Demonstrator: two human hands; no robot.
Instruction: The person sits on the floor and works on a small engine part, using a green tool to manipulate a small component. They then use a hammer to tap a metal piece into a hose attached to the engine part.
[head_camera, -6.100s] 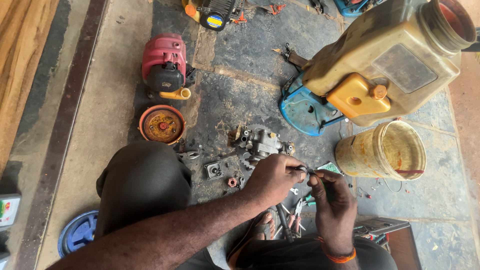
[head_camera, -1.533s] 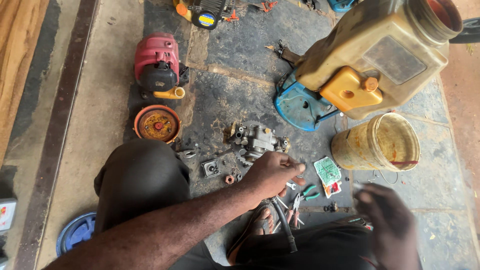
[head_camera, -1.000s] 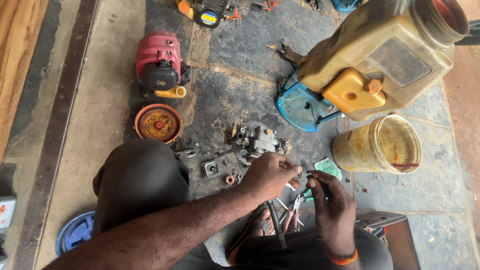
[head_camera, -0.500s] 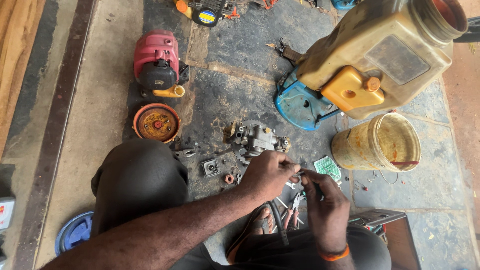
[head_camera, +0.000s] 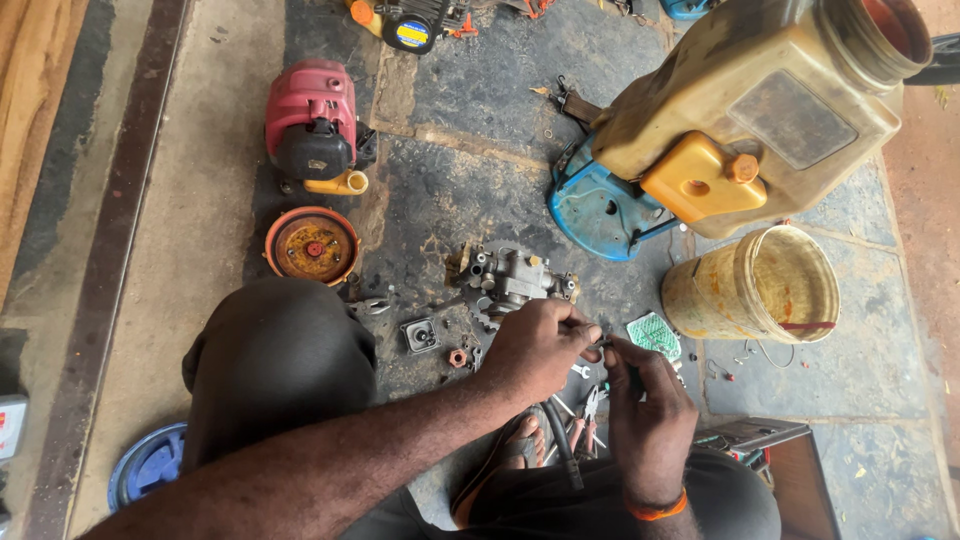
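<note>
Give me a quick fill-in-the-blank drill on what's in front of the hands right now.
1. The left hand and right hand meet, pinching a small part between their ____.
2. The grey metal carburettor body lies on the stone floor just ____ the left hand.
3. The dirty cream plastic bucket lies tipped on its ____.
4. The red engine housing has a ____ spout.

Missing words: fingers; beyond; side; yellow

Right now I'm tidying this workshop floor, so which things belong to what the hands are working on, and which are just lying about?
In hand:
left hand and right hand, pinching a small part between their fingertips, too small to identify
grey metal assembly just beyond them
loose small fittings nearby

Lying about:
red engine unit
round orange cover
yellowed tank
dirty bucket
blue lid
</note>
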